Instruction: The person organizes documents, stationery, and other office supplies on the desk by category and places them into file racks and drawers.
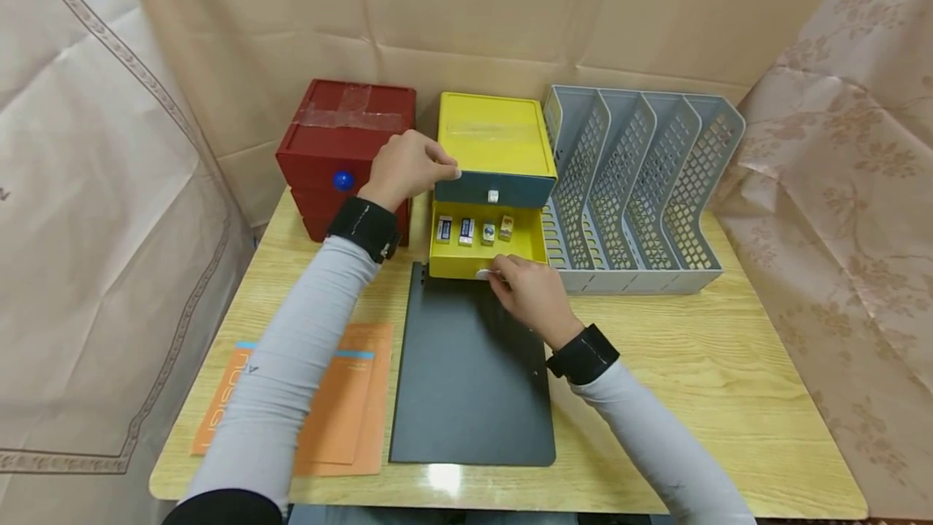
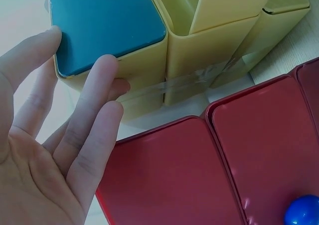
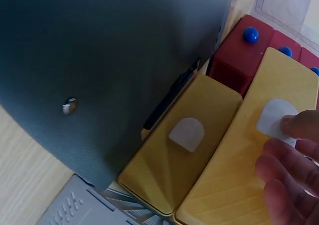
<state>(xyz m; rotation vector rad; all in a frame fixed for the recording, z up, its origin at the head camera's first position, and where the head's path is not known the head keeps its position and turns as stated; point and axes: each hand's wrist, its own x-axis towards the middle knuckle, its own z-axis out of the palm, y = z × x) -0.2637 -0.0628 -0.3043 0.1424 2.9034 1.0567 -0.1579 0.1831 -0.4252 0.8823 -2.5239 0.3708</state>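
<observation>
A yellow drawer unit (image 1: 496, 136) with a teal top drawer front (image 2: 109, 25) stands at the back middle. Below that front, a yellow drawer (image 1: 452, 267) is pulled out, holding several small boxes (image 1: 466, 232) in a row. My right hand (image 1: 538, 296) pinches this drawer's white handle (image 3: 274, 117) between thumb and fingers. At the unit's upper left front corner is my left hand (image 1: 408, 167); in the left wrist view its fingers (image 2: 92, 90) are spread, fairly straight, along the teal front and yellow side.
Left of the unit stands a red drawer unit (image 1: 342, 140) with a blue knob (image 1: 343, 181). A grey file rack (image 1: 627, 282) is on the right. A dark flat board (image 1: 474, 379) lies in front, with orange booklets (image 1: 342, 403) under my left forearm.
</observation>
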